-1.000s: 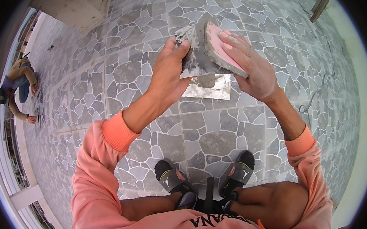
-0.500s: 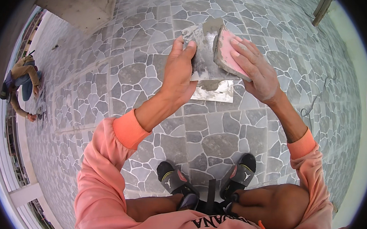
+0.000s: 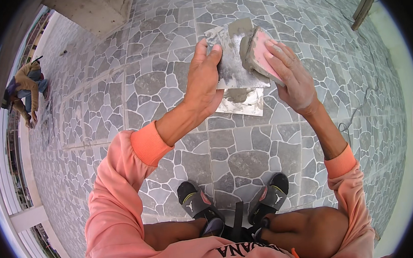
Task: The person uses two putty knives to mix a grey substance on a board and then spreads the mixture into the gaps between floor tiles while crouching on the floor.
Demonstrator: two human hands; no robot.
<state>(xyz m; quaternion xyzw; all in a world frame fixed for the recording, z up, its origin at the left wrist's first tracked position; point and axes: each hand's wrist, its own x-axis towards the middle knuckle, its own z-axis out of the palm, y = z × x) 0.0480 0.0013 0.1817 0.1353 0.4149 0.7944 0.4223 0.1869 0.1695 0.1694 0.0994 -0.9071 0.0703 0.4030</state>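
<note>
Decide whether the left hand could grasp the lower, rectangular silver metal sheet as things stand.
Probably not: the left hand holds the flat, grey-streaked metal plate, which partly hides the lower silver sheet.

The floor was grey tile, patterned like flagstones with pale winding lines. On it lay a shiny plate smeared with grey paste, a thin cable towards the right and, at upper left, a small dark scrap. Two dark sandals stood on it.
</note>
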